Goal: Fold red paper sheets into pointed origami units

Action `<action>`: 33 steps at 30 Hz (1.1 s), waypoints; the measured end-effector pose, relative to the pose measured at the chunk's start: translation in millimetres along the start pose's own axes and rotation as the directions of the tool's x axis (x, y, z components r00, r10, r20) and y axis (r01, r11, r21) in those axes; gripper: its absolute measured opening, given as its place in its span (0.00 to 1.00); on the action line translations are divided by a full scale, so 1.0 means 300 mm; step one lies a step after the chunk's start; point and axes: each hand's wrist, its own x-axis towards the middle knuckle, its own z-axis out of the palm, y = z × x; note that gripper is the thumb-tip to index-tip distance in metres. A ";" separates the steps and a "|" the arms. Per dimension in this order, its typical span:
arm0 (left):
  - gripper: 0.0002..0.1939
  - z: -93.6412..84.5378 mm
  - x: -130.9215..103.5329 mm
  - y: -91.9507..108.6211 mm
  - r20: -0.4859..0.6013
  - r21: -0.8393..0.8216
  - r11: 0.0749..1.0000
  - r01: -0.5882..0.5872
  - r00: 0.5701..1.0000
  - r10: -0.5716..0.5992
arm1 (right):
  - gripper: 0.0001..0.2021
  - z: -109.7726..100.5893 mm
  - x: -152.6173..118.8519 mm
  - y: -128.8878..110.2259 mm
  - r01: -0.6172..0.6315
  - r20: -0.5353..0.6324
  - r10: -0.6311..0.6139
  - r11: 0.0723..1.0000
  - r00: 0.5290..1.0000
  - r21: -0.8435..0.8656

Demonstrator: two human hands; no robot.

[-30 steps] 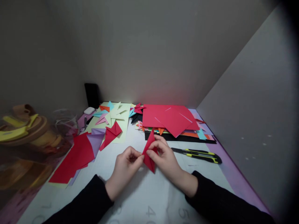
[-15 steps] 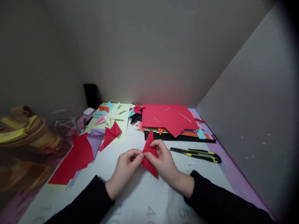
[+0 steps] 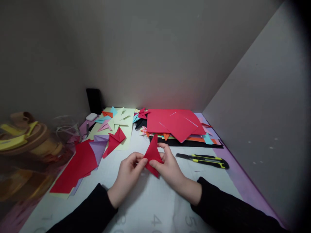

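Note:
Between both hands, a folded red sheet of paper point(image 3: 153, 152) is held a little above the white mat point(image 3: 145, 207), one point upward and another downward. My left hand point(image 3: 130, 171) pinches its left edge between thumb and fingers. My right hand point(image 3: 168, 163) grips the right side, thumb flat on the front and fingers behind, partly hidden. Left of the hands lies another folded red paper piece point(image 3: 115, 140). Beside that are a lilac folded sheet point(image 3: 99, 147) and several flat red sheets point(image 3: 75, 166).
A black and yellow utility knife point(image 3: 204, 160) lies to the right. Red sheets point(image 3: 170, 123) top a paper stack at the back. Small folded pieces point(image 3: 119, 119) rest on pale green paper. A black phone point(image 3: 94, 100) leans on the wall; a blurred brown container point(image 3: 31, 139) stands left.
The folded red paper has turned and shifted slightly left and up. My right thumb now lies lower across its front; both hands still hold it.

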 end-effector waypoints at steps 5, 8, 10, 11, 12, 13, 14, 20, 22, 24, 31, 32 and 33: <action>0.09 -0.029 0.014 0.013 -0.049 -0.011 1.000 0.008 0.999 -0.009 | 0.26 -0.023 0.021 -0.001 -0.023 -0.008 0.023 0.997 1.000 0.076; 0.11 -0.050 0.033 0.012 -0.082 -0.052 0.998 0.042 0.995 -0.047 | 0.25 -0.051 0.040 0.006 0.011 -0.009 -0.010 0.992 1.000 0.127; 0.11 -0.066 0.046 0.015 -0.110 -0.089 0.994 0.066 0.991 -0.076 | 0.24 -0.070 0.054 0.009 0.057 -0.032 -0.053 0.988 0.998 0.141; 0.12 -0.073 0.051 0.018 -0.118 -0.106 0.992 0.075 0.989 -0.087 | 0.23 -0.078 0.062 0.010 0.090 -0.065 -0.082 0.986 0.995 0.143; 0.12 -0.078 0.055 0.023 -0.118 -0.118 0.990 0.081 0.988 -0.095 | 0.22 -0.085 0.068 0.012 0.126 -0.100 -0.112 0.982 0.989 0.142; 0.12 -0.082 0.057 0.028 -0.110 -0.123 0.989 0.086 0.989 -0.100 | 0.21 -0.089 0.074 0.014 0.158 -0.126 -0.141 0.978 0.982 0.140; 0.11 -0.084 0.058 0.034 -0.095 -0.119 0.989 0.087 0.991 -0.099 | 0.19 -0.091 0.077 0.016 0.180 -0.133 -0.162 0.974 0.978 0.139; 0.10 -0.061 0.034 0.055 0.080 0.032 0.999 0.030 0.996 -0.032 | 0.19 -0.080 0.064 0.027 0.100 0.039 -0.108 0.980 0.993 0.171; 0.09 -0.056 0.027 0.056 0.128 0.074 0.997 0.000 0.992 -0.010 | 0.20 -0.080 0.057 0.019 0.120 0.011 -0.122 0.983 0.992 0.137; 0.08 -0.055 0.024 0.056 0.149 0.110 0.994 -0.028 0.989 0.012 | 0.15 -0.082 0.051 0.006 0.142 0.029 -0.143 0.989 0.989 0.039; 0.09 -0.056 0.017 0.069 0.164 0.177 0.982 -0.060 0.986 0.030 | 0.07 -0.074 0.029 -0.022 0.146 0.134 -0.119 0.964 0.984 -0.221; 0.09 -0.055 0.017 0.069 0.170 0.179 0.982 -0.061 0.985 0.030 | 0.07 -0.073 0.027 -0.024 0.148 0.135 -0.119 0.962 0.984 -0.228; 0.09 -0.054 0.018 0.068 0.175 0.182 0.981 -0.061 0.984 0.029 | 0.07 -0.071 0.025 -0.025 0.147 0.137 -0.118 0.961 0.984 -0.233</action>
